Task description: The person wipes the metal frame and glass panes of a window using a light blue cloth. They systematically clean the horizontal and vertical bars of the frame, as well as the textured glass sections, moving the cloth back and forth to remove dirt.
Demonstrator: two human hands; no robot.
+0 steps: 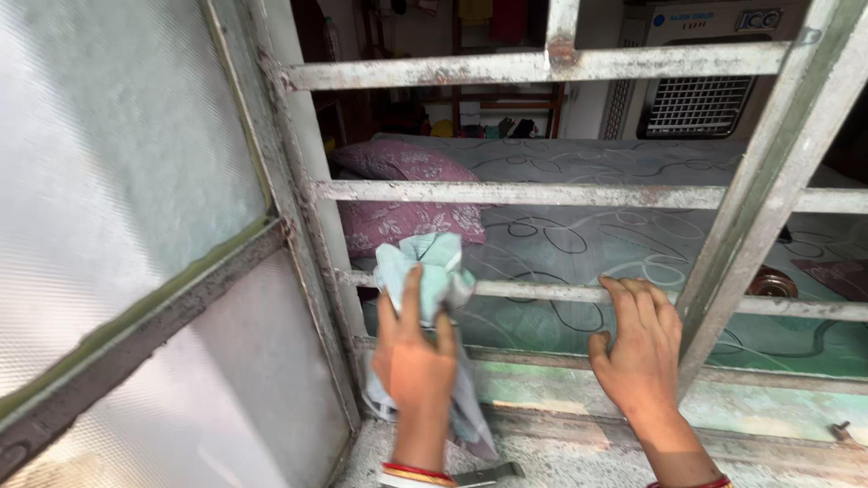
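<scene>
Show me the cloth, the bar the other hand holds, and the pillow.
cloth [432, 267], head view, upper bunched part
window bar [542, 292], head view, stretch between the hands
pillow [398, 163], head view, top face

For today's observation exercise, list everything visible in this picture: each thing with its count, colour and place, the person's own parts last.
window bars: four horizontal, rusty white, across the opening
frosted window panes: two, grey-white, left
cloth: one, pale green, held against the lowest bar
pillows: two, purple floral, on the bed's left end
bed sheet: one, grey-green with swirls, behind the bars
air cooler: one, white, top right
sill: one, grey, bottom
left hand: one, clutching the cloth
right hand: one, fingers hooked over the lowest bar
</scene>
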